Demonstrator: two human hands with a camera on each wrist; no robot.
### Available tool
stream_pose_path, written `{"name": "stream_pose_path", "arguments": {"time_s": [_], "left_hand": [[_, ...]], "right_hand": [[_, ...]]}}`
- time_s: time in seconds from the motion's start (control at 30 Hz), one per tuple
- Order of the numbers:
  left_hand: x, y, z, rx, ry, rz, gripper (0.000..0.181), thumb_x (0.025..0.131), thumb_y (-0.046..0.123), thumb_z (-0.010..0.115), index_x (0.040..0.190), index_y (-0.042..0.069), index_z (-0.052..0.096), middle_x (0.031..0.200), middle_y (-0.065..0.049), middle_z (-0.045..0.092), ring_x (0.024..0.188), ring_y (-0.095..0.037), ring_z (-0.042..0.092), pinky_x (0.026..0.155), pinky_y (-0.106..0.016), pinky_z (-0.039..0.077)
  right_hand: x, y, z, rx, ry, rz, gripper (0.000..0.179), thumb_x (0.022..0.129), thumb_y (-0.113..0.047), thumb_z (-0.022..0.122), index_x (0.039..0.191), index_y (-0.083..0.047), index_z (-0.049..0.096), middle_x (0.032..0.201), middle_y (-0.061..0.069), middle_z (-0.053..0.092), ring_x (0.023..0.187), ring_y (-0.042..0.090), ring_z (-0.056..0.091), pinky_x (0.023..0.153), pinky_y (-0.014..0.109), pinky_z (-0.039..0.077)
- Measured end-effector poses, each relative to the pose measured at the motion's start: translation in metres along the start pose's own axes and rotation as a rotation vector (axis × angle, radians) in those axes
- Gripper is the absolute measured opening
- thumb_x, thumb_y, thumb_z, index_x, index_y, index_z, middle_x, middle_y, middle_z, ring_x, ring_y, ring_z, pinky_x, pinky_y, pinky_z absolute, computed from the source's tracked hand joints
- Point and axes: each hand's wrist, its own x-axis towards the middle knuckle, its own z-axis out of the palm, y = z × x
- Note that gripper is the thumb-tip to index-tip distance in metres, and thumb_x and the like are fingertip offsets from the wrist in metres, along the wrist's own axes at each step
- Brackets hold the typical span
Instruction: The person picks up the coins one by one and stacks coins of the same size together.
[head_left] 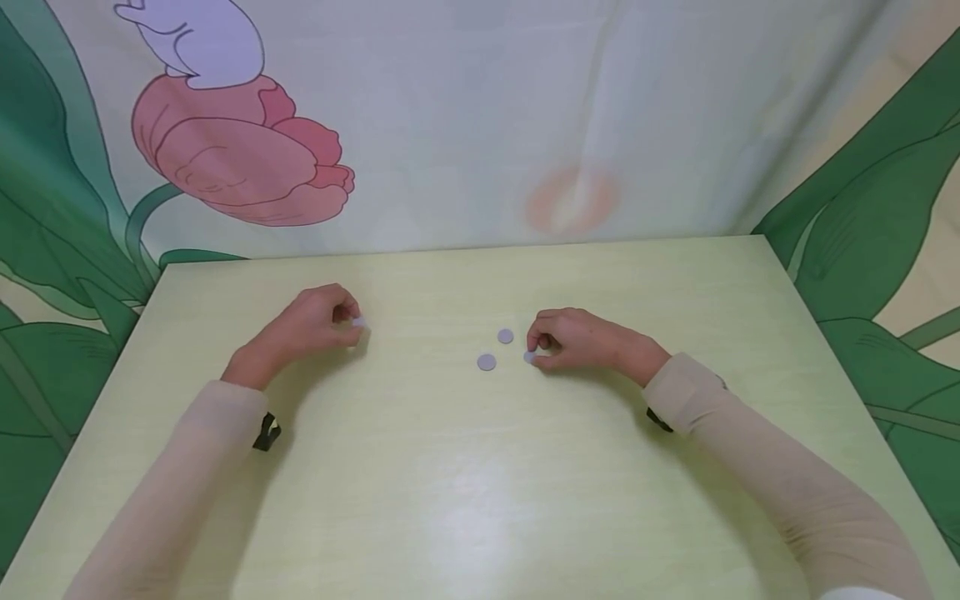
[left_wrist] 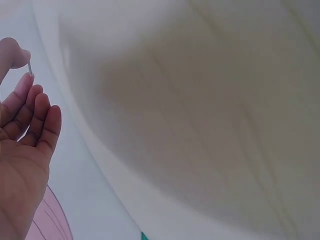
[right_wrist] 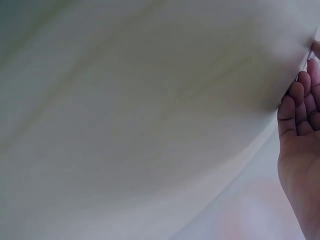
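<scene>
On the left side of the table, my left hand (head_left: pixel 318 321) pinches a small pale lilac disc (head_left: pixel 358 322) between thumb and finger. The left wrist view shows that disc edge-on, thin and light (left_wrist: pixel 30 68), with the other fingers curled loosely beneath. Right of centre, my right hand (head_left: pixel 581 340) pinches a similar disc (head_left: pixel 529 357) close over the tabletop. Two more lilac discs lie flat just left of the right hand: a farther one (head_left: pixel 506 336) and a nearer one (head_left: pixel 487 362). At the edge of the right wrist view, the right hand (right_wrist: pixel 302 130) is partly cut off.
The pale yellow-green wooden table (head_left: pixel 480 467) fills the lower part of the head view. Behind its far edge hangs a light cloth (head_left: pixel 450 125) printed with a pink flower and green leaves. Dark straps show at both sleeve cuffs.
</scene>
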Motion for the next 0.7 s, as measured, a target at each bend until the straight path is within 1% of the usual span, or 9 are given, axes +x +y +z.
{"name": "stream_pose_path", "arguments": {"time_s": [0.17, 0.27, 0.53, 0.7], "left_hand": [[0.002, 0.012, 0.001, 0.019, 0.016, 0.07, 0.022, 0.086, 0.017, 0.072, 0.099, 0.001, 0.064, 0.096, -0.009, 0.06, 0.093, -0.026, 0.055, 0.086, -0.04, 0.047], [0.002, 0.018, 0.003, 0.026, 0.025, 0.11, 0.021, 0.086, 0.016, 0.072, 0.098, 0.002, 0.064, 0.096, -0.01, 0.06, 0.092, -0.026, 0.055, 0.086, -0.04, 0.047], [0.004, 0.027, 0.011, 0.038, 0.025, 0.142, 0.018, 0.084, 0.015, 0.072, 0.096, 0.003, 0.064, 0.096, -0.008, 0.058, 0.092, -0.025, 0.055, 0.086, -0.039, 0.047], [0.007, 0.038, 0.017, 0.077, 0.018, 0.193, 0.018, 0.084, 0.016, 0.071, 0.096, 0.004, 0.064, 0.095, -0.007, 0.058, 0.091, -0.024, 0.055, 0.085, -0.038, 0.048]], "right_hand": [[0.002, -0.001, -0.001, -0.023, -0.007, 0.007, 0.011, 0.094, -0.025, 0.07, 0.1, -0.016, 0.067, 0.095, -0.004, 0.057, 0.085, 0.013, 0.052, 0.08, 0.029, 0.047], [0.003, -0.001, 0.0, -0.043, -0.008, 0.001, 0.012, 0.095, -0.025, 0.07, 0.1, -0.015, 0.066, 0.096, -0.003, 0.057, 0.085, 0.013, 0.052, 0.081, 0.029, 0.047], [0.002, -0.002, 0.001, -0.082, 0.0, -0.016, 0.013, 0.096, -0.025, 0.068, 0.102, -0.015, 0.065, 0.097, -0.004, 0.057, 0.085, 0.011, 0.053, 0.082, 0.029, 0.048], [0.0, -0.004, 0.0, -0.071, 0.006, -0.024, 0.012, 0.097, -0.025, 0.067, 0.103, -0.015, 0.065, 0.098, -0.004, 0.058, 0.087, 0.012, 0.053, 0.083, 0.029, 0.048]]}}
